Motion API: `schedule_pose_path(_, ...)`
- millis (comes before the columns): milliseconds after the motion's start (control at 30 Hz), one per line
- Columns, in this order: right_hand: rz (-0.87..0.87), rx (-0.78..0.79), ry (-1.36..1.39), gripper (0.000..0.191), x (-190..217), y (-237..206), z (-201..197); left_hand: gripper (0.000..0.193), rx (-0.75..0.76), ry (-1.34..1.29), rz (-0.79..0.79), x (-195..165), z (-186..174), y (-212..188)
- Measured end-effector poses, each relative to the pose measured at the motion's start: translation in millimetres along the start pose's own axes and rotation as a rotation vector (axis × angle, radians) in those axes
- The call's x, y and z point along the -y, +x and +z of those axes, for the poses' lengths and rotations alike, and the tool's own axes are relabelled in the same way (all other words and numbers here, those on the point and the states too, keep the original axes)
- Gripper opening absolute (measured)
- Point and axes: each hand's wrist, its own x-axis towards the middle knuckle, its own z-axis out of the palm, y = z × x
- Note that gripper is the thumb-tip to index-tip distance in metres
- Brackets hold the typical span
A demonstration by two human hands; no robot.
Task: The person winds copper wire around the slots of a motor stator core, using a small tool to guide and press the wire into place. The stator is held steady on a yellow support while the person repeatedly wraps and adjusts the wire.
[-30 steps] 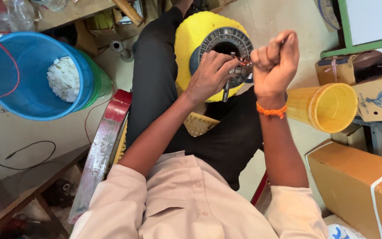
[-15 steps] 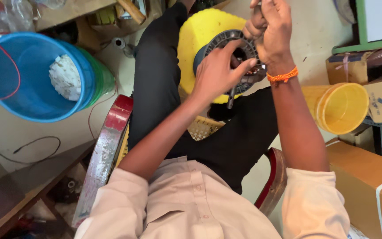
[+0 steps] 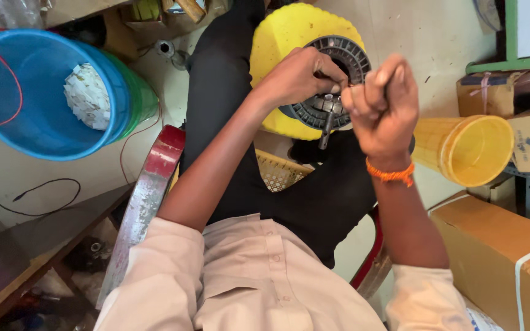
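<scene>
On lap, ribbed grey ring [image 3: 346, 56] under left hand [image 3: 295, 76] fingers [image 3: 326, 68].

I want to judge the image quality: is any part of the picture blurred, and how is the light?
Head view: the right hand is softly motion-blurred at the knuckles; the left hand and grey ring are sharper. Light is even and soft, with no hard glare; the blue bucket and yellow cup are clear. Edges bend slightly, as a wide lens does.
</scene>
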Motion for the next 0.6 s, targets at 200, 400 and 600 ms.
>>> schedule_pose_path(200, -0.139, -0.102, 0.063, 0.025, -25.9, -30.4, 3.7, 0.018, 0.101, 0.172, 0.070, -14.8, -4.4, -1.4)
schedule_pose_path(400, -0.180, -0.190, 0.259, 0.026, -40.9, -34.9, 3.4, 0.017, 0.092, 0.161, 0.275, -12.6, -15.5, -8.9)
schedule_pose_path(600, -0.199, -0.207, 0.258, 0.023, -54.7, -42.9, 10.2, 0.015, 0.117, 0.040, 0.217, -2.0, -16.9, -9.1)
